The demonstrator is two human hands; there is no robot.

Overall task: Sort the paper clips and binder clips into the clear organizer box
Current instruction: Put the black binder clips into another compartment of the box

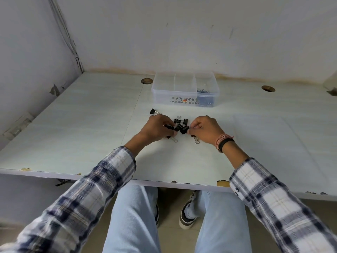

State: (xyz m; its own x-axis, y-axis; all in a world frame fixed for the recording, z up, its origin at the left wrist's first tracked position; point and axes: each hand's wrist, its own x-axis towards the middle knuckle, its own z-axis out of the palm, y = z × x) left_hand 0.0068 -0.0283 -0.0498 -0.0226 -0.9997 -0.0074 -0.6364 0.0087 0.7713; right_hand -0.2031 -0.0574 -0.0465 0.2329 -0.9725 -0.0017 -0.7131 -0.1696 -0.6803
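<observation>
A clear organizer box point(185, 89) with three compartments stands at the back of the table; its right compartment holds blue paper clips point(205, 91), while the left and middle ones look empty. A small pile of black binder clips point(180, 123) lies in front of it, between my hands. My left hand point(156, 127) pinches black binder clips at the pile's left side. My right hand point(204, 129) grips a black binder clip point(184, 130) by its wire handle. One stray binder clip point(153, 111) lies apart to the left, and two more binder clips point(196, 140) peek out under my hands.
The white table point(91, 134) has two round cable holes point(147, 81) at the back and a chipped front edge. Walls close in behind and on the left. My legs and shoes show under the table.
</observation>
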